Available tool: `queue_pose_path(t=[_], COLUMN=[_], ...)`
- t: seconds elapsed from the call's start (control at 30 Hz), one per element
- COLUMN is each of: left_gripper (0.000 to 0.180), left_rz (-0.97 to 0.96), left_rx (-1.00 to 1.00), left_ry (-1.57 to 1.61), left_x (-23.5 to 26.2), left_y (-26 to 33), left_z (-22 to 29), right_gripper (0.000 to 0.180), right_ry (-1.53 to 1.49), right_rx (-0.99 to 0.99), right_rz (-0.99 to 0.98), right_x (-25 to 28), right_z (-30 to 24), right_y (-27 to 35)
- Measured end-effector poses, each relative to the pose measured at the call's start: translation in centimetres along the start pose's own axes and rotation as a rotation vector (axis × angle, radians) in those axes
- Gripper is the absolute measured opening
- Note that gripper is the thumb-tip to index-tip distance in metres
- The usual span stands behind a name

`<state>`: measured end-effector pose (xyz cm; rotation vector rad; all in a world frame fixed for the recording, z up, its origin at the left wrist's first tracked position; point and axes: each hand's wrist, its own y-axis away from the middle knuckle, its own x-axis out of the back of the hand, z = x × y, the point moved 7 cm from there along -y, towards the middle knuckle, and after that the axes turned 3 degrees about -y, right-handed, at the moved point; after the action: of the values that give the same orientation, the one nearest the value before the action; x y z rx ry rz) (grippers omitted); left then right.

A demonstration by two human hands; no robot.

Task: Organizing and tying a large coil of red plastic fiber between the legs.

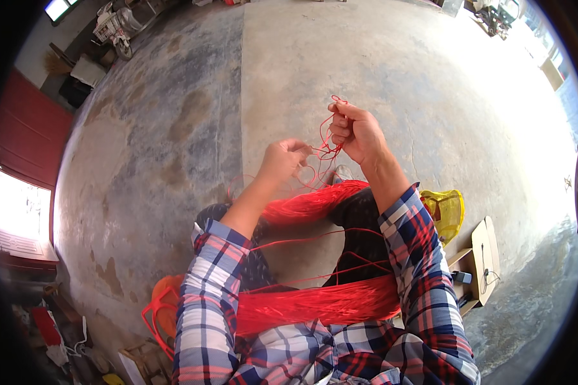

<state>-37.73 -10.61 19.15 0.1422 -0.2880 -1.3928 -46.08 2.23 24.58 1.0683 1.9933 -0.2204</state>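
Both hands are raised in front of my knees, working with thin red cord. My left hand (284,162) is closed, thumb and fingers pinching a strand of it. Higher and to the right, my right hand (361,133) is curled, gripping loops of red cord (327,151) that dangle between the hands. A small loop pokes up above the right fingertips. One thick hank of red cord (318,308) lies across my lap. Another red hank section (321,203) spans my knees, and a few loose strands run between my legs. Part of a shoe (342,173) shows below the right hand.
To my right are a yellow mesh basket (455,213) and an open tan box (485,260) with a dark item inside. An orange-red seat or basket (165,305) is at my left. Farther off stand a parked cycle (119,38), a broom (54,62) and a red door (22,135).
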Motion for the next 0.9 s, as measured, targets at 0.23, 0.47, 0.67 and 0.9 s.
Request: queue_pose_path(t=[0.23, 0.47, 0.67, 0.9], left_gripper=[0.015, 0.014, 0.013, 0.015], left_rz=[-0.006, 0.19, 0.142, -0.139], left_rx=[-0.055, -0.333, -0.549, -0.029], left_ry=[0.039, -0.473, -0.305, 0.552], left_x=[1.6, 3.1, 2.1, 3.7], left_y=[0.4, 0.8, 0.7, 1.1], left_z=[1.6, 3.8, 5.0, 3.7], right_gripper=[0.022, 0.033, 0.031, 0.038], right_ry=[0.99, 1.797, 1.492, 0.711], right_rx=[0.077, 0.206, 0.598, -0.141], right_rz=[0.16, 0.39, 0.033, -0.206], right_x=[2.3, 2.6, -1.3, -3.3], right_z=[-1.3, -2.7, -0.5, 4.2], right_y=[-1.4, -0.4, -0.3, -0.1])
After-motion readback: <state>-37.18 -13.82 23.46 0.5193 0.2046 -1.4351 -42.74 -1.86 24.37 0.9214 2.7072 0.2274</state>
